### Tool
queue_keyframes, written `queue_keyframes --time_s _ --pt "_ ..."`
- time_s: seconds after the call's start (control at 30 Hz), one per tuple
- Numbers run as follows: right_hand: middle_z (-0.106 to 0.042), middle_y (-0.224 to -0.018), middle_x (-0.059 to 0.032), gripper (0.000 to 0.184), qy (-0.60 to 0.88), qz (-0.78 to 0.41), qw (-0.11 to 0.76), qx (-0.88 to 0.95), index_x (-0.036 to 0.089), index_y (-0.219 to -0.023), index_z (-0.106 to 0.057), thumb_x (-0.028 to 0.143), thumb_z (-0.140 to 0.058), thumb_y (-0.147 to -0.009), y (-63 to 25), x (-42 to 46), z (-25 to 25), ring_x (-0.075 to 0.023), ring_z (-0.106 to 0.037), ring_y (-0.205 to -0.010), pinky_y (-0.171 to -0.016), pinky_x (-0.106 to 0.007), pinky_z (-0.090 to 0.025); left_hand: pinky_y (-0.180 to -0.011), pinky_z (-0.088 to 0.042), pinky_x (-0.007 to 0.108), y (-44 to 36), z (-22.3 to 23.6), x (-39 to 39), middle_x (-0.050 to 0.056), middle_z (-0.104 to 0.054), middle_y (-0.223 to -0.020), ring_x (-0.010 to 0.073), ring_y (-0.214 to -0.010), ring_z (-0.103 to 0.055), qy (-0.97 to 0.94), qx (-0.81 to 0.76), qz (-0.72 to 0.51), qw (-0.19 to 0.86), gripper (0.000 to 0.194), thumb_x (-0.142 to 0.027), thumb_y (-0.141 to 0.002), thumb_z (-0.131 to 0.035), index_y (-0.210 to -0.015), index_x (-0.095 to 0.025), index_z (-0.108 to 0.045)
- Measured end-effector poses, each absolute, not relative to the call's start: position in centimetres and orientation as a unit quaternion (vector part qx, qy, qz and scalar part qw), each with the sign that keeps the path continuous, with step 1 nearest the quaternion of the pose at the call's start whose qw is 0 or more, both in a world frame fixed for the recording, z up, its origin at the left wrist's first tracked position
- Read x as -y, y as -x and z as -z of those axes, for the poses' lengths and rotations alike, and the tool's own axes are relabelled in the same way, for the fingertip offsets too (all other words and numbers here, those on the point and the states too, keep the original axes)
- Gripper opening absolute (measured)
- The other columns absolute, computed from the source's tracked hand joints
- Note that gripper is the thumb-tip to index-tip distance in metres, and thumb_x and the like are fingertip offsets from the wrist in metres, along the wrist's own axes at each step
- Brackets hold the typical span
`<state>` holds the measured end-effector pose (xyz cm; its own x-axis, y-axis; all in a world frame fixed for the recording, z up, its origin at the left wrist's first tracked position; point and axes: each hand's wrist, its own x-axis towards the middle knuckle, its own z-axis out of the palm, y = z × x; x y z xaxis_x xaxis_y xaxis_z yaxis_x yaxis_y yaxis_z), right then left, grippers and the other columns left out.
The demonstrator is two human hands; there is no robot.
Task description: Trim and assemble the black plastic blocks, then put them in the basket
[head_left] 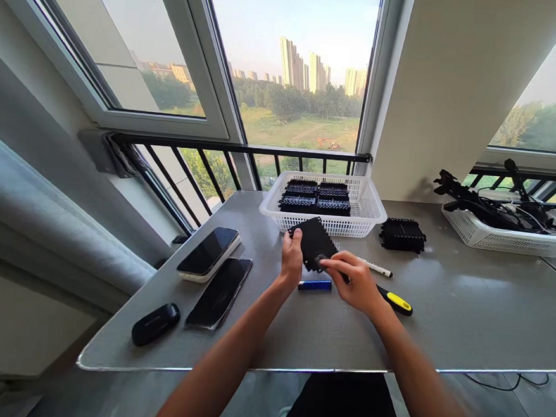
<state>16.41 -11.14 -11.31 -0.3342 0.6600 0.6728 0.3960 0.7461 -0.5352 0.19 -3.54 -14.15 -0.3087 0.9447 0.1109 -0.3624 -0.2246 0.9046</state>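
Observation:
My left hand is closed on the left edge of a flat black plastic piece with a toothed edge, holding it tilted above the table. At the piece's lower right corner, my right hand pinches something small and dark that I cannot make out. Just below the piece lies a blue bar-shaped object. A white pen is partly hidden behind my right hand. Beside my right wrist shows a black and yellow handle; its other end is out of sight.
Behind my hands stands a white basket with several black toothed pieces. Another black piece lies right of it. Two phones and a black case are at left. A second basket at right holds cables and black parts.

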Motion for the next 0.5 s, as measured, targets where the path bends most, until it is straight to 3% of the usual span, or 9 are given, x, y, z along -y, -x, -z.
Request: queue_keyframes --time_s 0.13,0.33,0.5 --pt "-0.068 -0.096 -0.0059 0.022 0.429 -0.149 0.562 0.692 0.025 -0.106 -0.069 0.025 -0.055 -0.091 -16.1 10.9 11.5 -0.0191 -0.065 -0.088 -0.079 -0.032 -0.052 -0.079 -0.052 0.028 -0.6 12.5 4.6 0.002 -0.068 -0.097 0.0156 -0.088 -0.065 -0.317 -0.378 -0.723 0.483 0.037 -0.043 -0.072 -0.071 -0.097 -0.02 -0.056" --pt "-0.061 -0.084 -0.0014 0.02 0.459 -0.265 0.599 0.6 0.021 -0.107 -0.057 0.031 -0.054 -0.09 -15.2 10.0 13.0 -0.015 -0.059 -0.074 -0.068 -0.027 -0.049 -0.089 -0.051 0.034 -1.9 11.6 6.4 0.006 -0.07 -0.108 0.019 -0.098 -0.067 -0.321 -0.323 -0.705 0.544 0.05 -0.034 -0.068 -0.076 -0.113 -0.02 -0.058" --pt "-0.055 -0.09 -0.0026 0.024 0.475 -0.245 0.645 0.546 0.021 -0.11 -0.052 0.035 -0.052 -0.09 -15.3 9.3 13.7 -0.0145 -0.056 -0.078 -0.071 -0.027 -0.049 -0.102 -0.045 0.038 -3.2 12.2 7.0 0.009 -0.071 -0.112 0.0236 -0.109 -0.065 -0.374 -0.307 -0.666 0.568 0.061 -0.029 -0.061 -0.083 -0.117 -0.018 -0.061"
